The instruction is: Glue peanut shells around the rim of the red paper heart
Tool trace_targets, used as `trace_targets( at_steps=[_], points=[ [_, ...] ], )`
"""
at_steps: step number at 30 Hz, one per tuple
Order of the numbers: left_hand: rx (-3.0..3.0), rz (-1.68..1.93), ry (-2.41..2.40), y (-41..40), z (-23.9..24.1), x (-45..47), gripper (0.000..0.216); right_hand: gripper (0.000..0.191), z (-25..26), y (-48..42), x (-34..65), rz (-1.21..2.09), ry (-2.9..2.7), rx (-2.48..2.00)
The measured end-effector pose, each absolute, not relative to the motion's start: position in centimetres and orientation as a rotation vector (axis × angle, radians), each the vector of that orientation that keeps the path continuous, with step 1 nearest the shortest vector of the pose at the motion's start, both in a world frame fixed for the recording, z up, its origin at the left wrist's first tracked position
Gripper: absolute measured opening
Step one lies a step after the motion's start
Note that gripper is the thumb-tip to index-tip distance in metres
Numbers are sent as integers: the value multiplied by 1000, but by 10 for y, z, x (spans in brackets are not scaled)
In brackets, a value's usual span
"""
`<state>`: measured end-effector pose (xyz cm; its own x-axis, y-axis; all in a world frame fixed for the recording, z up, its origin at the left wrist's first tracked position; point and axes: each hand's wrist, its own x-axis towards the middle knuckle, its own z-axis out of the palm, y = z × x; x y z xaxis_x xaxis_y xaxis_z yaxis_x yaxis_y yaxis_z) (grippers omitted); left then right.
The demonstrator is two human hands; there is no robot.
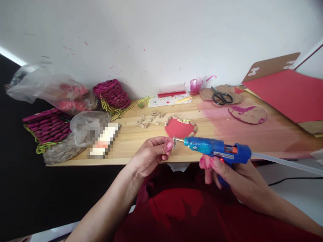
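Note:
My left hand (152,153) pinches a small pale piece, which looks like a peanut shell (174,144), between thumb and fingertips. At that piece is the metal nozzle of a blue hot glue gun (205,145). My right hand (230,174) is wrapped round the gun's handle, and a clear glue stick (282,162) sticks out of its back. Just beyond the nozzle lies a red round piece (179,128) with peanut shells along part of its rim. Loose peanut shells (152,116) are scattered to its left.
Scissors (222,97) rest on cardboard pieces at the back, near a pink plastic cup (195,87). A stained cardboard oval (248,115) and red sheets (285,95) lie right. Purple woven baskets (111,94) and plastic bags (68,97) stand left. A cable (290,179) hangs right.

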<state>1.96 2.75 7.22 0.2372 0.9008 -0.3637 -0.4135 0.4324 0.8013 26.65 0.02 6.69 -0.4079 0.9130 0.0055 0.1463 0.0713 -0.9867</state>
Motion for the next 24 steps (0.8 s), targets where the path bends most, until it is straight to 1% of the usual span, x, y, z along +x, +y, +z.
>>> trace_targets(
  at_steps=[24],
  points=[
    [621, 991, 928, 28, 68, 16, 28, 34, 65, 3, 267, 1415, -1637, -1083]
  ],
)
